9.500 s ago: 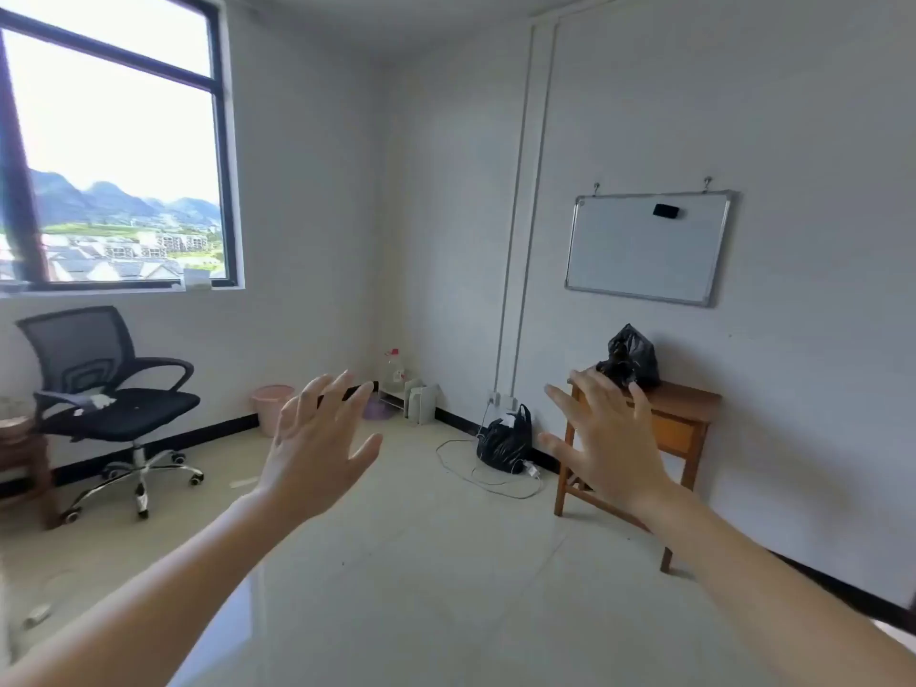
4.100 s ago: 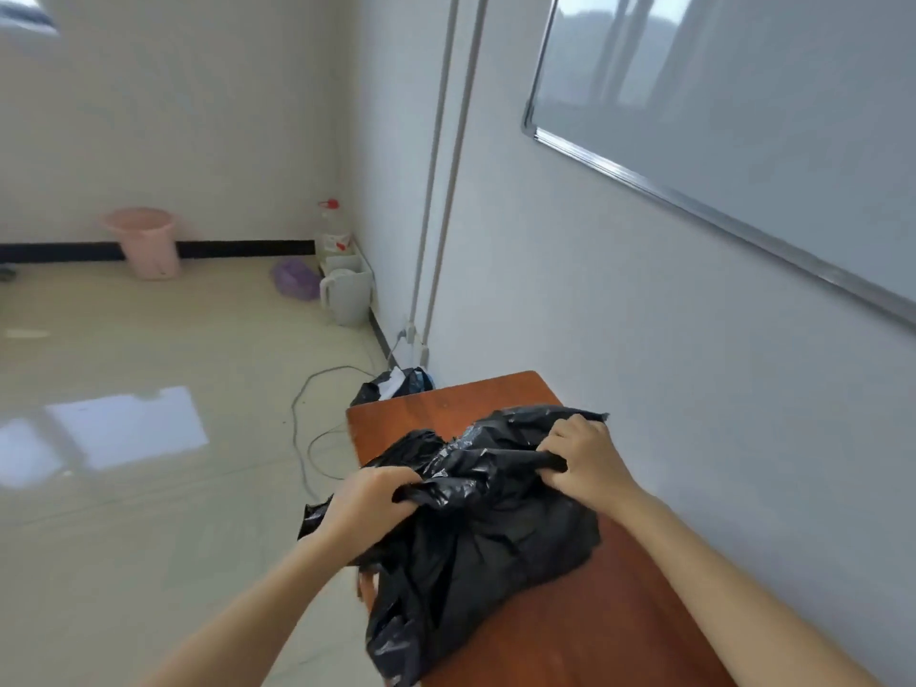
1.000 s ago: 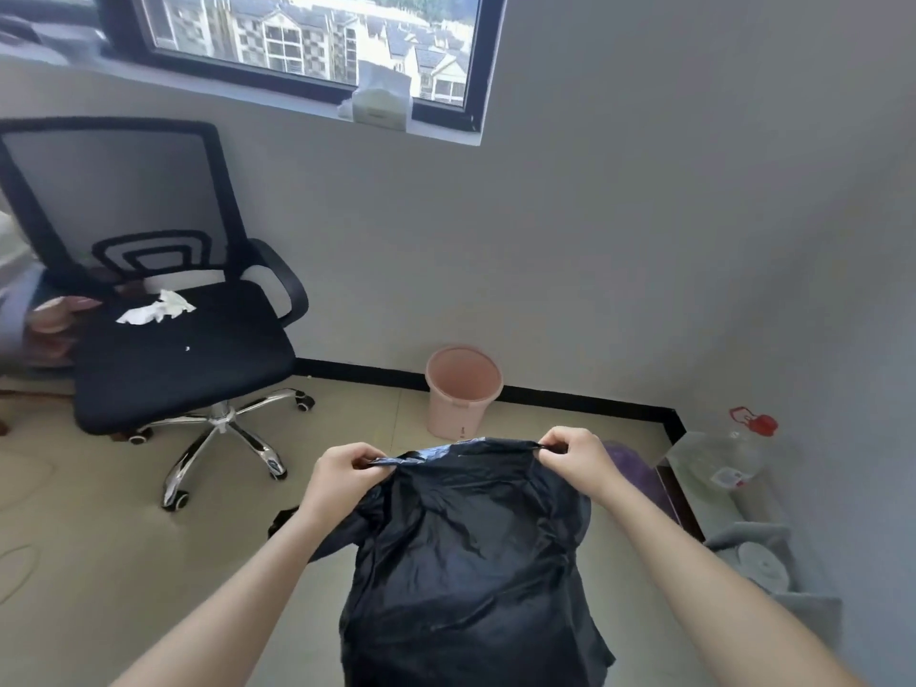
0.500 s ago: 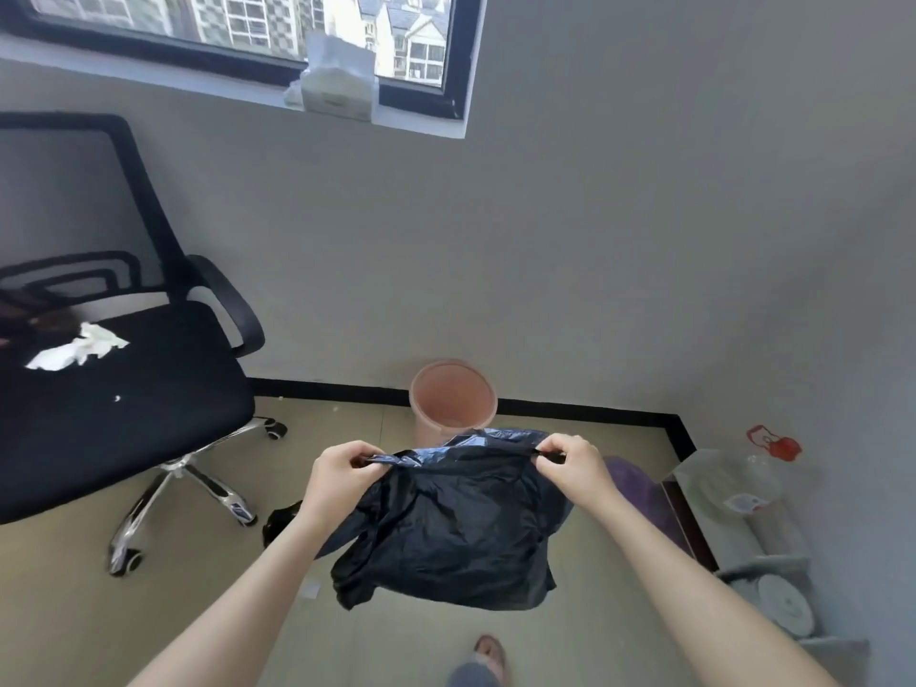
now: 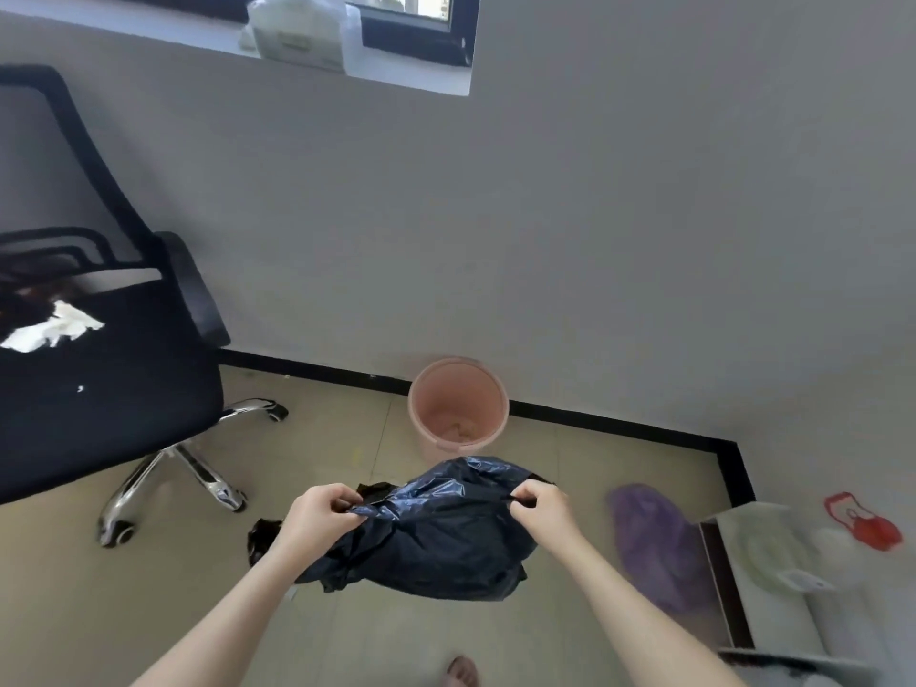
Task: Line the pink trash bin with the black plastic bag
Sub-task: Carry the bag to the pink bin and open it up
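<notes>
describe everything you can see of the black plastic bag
The crinkled, glossy black plastic bag is thin film with bluish highlights. It hangs in the air in front of the round pink plastic trash bin, not yet in it. The left hand and right hand pinch its top edge; the rest sags bunched below.

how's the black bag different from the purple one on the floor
The black plastic bag is held up off the floor, pinched at its top edge by the left hand and right hand; the purple bag lies untouched on the tiles by the wall. The black plastic bag is dark and glossy, the purple bag paler and blurred. The black plastic bag hangs just in front of the pink trash bin; the purple bag sits off to its right. Both look like thin, crumpled plastic.
</notes>
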A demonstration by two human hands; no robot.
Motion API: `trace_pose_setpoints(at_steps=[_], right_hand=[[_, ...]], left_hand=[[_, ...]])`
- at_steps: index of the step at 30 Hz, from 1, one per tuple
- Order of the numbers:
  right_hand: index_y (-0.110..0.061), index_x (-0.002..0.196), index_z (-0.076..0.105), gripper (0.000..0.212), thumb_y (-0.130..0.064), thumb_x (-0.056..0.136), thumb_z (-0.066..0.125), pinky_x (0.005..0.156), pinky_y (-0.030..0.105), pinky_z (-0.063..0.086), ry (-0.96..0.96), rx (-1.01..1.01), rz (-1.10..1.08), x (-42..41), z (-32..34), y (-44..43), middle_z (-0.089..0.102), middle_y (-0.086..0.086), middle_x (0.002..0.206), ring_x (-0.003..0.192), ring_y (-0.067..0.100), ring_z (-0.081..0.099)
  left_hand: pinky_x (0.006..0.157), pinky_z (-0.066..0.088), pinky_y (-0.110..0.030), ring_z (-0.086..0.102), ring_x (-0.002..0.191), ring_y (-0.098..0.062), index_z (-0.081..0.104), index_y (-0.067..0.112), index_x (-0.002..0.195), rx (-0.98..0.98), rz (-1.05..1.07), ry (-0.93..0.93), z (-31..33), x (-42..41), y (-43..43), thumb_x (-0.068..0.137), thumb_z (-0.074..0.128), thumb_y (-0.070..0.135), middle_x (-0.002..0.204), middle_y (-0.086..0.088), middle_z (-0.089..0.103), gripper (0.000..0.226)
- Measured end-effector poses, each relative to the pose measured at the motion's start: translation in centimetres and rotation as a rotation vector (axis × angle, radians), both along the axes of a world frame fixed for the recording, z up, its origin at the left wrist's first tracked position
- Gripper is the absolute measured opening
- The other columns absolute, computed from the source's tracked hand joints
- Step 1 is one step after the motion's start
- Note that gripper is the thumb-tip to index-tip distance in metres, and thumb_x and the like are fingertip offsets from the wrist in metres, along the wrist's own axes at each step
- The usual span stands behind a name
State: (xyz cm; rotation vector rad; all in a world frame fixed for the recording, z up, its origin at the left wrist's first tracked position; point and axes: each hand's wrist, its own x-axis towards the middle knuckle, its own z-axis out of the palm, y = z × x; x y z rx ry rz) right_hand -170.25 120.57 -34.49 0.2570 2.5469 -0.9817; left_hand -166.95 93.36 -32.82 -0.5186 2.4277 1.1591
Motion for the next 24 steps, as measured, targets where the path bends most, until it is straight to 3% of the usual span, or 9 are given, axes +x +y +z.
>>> trace_pose_setpoints(at_steps=[3,8,12,16,20,24], right_hand=[[-0.029,0.054,0.048,0.034,-0.008,0.077,0.06,0.073,0.029,0.043,-0.033,-0.03,-0.054,-1.2,-1.8,0.0,0.061,-0.001,0.072,0.083,0.022,0.058],[-0.028,0.055,0.048,0.034,-0.007,0.08,0.058,0.064,0.025,0.038,-0.035,-0.051,-0.142,-4.0,-3.8,-0.5,0.059,-0.001,0.071,0.074,0.018,0.053],[-0.018,0.07,0.057,0.016,-0.007,0.081,0.058,0.067,0.024,0.037,0.009,-0.082,-0.2,-6.4,-7.9,-0.6,0.062,0.001,0.079,0.08,0.02,0.055],[-0.005,0.089,0.066,0.01,-0.005,0.084,0.057,0.075,0.026,0.037,0.138,-0.042,-0.294,-7.3,-13.8,-1.1,0.056,-0.001,0.084,0.092,0.02,0.05],[0.002,0.092,0.066,0.012,0.0,0.084,0.058,0.079,0.024,0.034,0.29,-0.009,-0.415,-7.5,-21.6,-2.0,0.055,-0.001,0.084,0.093,0.017,0.046],[0.002,0.094,0.065,0.012,0.001,0.084,0.058,0.083,0.028,0.035,0.329,-0.064,-0.509,-7.6,-30.8,-2.3,0.053,-0.004,0.086,0.096,0.019,0.046]], left_hand=[[0.064,0.04,-0.024,0.061,0.084,-0.019,0.07,0.012,0.092,-0.015,-0.011,-0.057,-1.3,-1.1,0.4,0.079,0.064,0.01,0.092,-0.009,0.072,0.015],[0.069,0.04,-0.025,0.059,0.084,-0.02,0.067,0.015,0.089,-0.011,-0.068,-0.091,-3.0,-5.4,0.2,0.081,0.061,0.009,0.092,-0.008,0.069,0.011],[0.071,0.039,-0.025,0.057,0.085,-0.019,0.068,0.009,0.099,0.005,-0.049,-0.086,-6.5,-8.5,0.1,0.081,0.062,0.009,0.09,-0.006,0.065,0.018],[0.063,0.04,-0.02,0.06,0.085,-0.019,0.068,0.014,0.089,0.061,0.052,-0.061,-12.8,-10.0,0.8,0.081,0.06,0.004,0.087,-0.006,0.067,0.014],[0.074,0.042,-0.026,0.061,0.085,-0.02,0.068,0.009,0.09,0.173,0.273,-0.032,-20.7,-10.1,2.6,0.083,0.057,-0.002,0.082,-0.002,0.066,0.017],[0.077,0.043,-0.029,0.059,0.086,-0.021,0.065,0.015,0.084,0.195,0.414,-0.002,-29.5,-10.4,3.9,0.082,0.055,-0.003,0.08,-0.001,0.065,0.02]])
